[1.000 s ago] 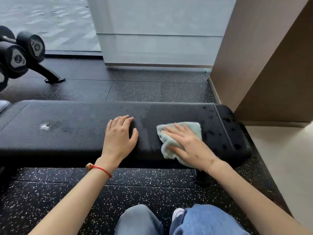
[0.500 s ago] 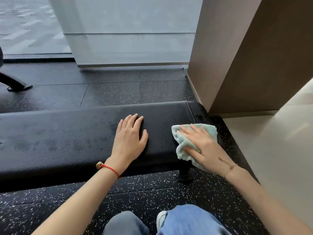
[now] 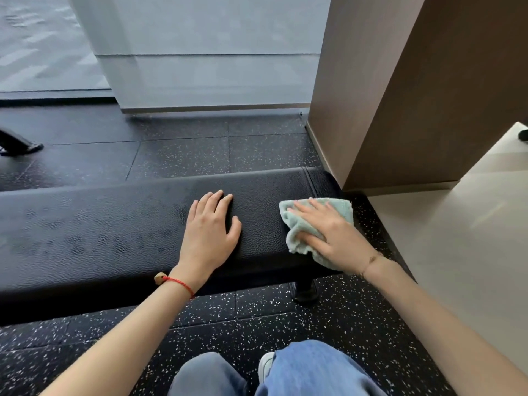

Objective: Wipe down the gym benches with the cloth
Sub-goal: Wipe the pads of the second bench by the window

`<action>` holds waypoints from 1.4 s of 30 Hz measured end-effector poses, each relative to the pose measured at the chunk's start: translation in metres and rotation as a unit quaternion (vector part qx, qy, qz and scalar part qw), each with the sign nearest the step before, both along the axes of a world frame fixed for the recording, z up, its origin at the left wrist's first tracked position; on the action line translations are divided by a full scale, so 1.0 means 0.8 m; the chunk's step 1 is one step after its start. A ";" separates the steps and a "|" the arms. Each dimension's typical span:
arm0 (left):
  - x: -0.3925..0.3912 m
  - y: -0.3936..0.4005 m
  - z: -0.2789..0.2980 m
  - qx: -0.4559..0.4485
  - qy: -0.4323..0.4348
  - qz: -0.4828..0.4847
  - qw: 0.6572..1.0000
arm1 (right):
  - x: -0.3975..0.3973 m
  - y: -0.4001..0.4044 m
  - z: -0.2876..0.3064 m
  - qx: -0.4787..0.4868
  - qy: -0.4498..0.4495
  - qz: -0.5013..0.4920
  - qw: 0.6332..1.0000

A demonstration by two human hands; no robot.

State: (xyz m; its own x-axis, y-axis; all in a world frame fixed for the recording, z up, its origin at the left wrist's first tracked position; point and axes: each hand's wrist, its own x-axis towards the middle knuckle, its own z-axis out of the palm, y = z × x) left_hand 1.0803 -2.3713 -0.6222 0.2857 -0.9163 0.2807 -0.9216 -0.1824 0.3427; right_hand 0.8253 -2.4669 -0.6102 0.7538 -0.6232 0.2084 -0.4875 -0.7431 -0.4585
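A: On the black bench pad (image 3: 114, 230), near its right end, what's the risk?
B: The green cloth (image 3: 300, 235) overhangs that end; pushed further, it could slip off.
A: And the hands?
B: Right hand (image 3: 334, 235) presses the cloth, fingers straight. Left hand (image 3: 210, 230) lies flat, holding nothing.
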 end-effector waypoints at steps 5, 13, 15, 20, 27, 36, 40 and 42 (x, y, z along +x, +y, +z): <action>-0.001 0.003 0.003 0.006 0.007 -0.003 1.000 | 0.082 -0.104 0.015 0.027 0.071 -0.122 0.990; 0.050 0.042 0.019 -0.045 0.019 0.005 0.999 | 0.088 0.011 0.012 0.021 0.006 0.038 0.999; 0.076 0.063 0.021 -0.047 0.002 0.022 0.999 | 0.080 0.034 0.021 0.051 -0.042 0.046 0.997; 0.130 0.104 0.013 -0.051 -0.019 0.069 0.996 | 0.109 0.056 0.012 0.037 -0.036 0.026 0.998; 0.172 0.122 0.000 -0.020 -0.020 0.138 0.990 | 0.198 0.046 0.010 -0.051 0.052 0.033 0.997; 0.166 0.125 -0.007 -0.032 -0.021 0.166 0.985 | 0.179 -0.037 0.007 0.001 0.027 -0.048 0.998; 0.168 0.126 -0.007 -0.032 -0.024 0.164 0.986 | 0.242 0.029 0.004 0.001 0.008 0.073 0.997; 0.168 0.127 -0.008 -0.032 -0.028 0.161 0.986 | 0.215 0.076 0.000 -0.008 0.003 0.147 0.989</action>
